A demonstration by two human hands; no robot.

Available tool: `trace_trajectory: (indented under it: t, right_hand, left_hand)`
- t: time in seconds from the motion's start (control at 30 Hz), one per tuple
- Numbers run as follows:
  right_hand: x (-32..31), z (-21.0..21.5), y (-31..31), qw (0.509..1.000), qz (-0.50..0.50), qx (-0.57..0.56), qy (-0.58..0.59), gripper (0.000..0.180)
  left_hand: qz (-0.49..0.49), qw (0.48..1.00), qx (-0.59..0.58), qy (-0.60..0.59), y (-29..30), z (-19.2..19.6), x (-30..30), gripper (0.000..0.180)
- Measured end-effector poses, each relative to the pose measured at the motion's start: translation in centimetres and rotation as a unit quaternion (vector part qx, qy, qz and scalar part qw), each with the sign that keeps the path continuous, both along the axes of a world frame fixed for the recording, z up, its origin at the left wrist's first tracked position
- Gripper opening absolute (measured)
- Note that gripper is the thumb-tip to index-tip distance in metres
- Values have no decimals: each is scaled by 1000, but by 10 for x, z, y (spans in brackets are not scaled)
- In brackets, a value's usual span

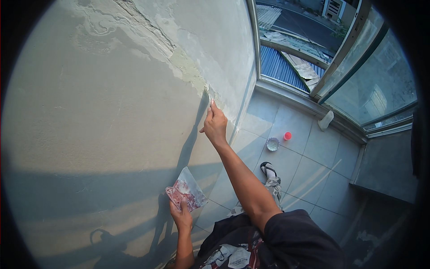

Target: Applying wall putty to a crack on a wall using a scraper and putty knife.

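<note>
My right hand (216, 124) reaches up to the grey wall (112, 125). It is closed on a narrow putty knife (210, 93), index finger stretched along it; most of the handle is hidden in the fist. The blade meets the lower end of a long crack (148, 28), where pale greenish filler (186, 67) covers part of the line. Lower down, close to the wall, my left hand (181, 217) grips a flat, wide putty spreader (187, 187) by its red edge, thumb on top. White paste smears its face.
On the tiled floor (286, 166) stand a small bowl (272, 144) with whitish contents and a pink cup (287, 136). A whitish lump (325, 121) lies by the sill. An open glass window (376, 85) overlooks blue corrugated roofing (274, 62). My sandalled foot (268, 169) is near the bowl.
</note>
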State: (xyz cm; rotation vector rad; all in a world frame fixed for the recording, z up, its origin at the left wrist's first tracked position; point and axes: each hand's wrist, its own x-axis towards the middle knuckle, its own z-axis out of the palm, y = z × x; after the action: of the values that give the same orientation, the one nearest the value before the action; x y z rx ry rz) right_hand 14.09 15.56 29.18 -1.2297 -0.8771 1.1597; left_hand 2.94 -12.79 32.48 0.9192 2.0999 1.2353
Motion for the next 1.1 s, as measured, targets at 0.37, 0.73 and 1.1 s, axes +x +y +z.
trace_trajectory:
  t: [0.37, 0.73, 1.1]
  right_hand:
    - [2, -39, -19, 992, 39, 64, -102, 34]
    - [18, -29, -6, 994, 53, 52, -82, 33]
    - [27, -11, -7, 997, 74, 4, -23, 34]
  left_hand:
    - [-4, 1000, -7, -4, 3, 0, 1, 34]
    - [-7, 1000, -3, -12, 11, 5, 10, 33]
    - [-13, 1000, 5, 2, 5, -2, 5, 32]
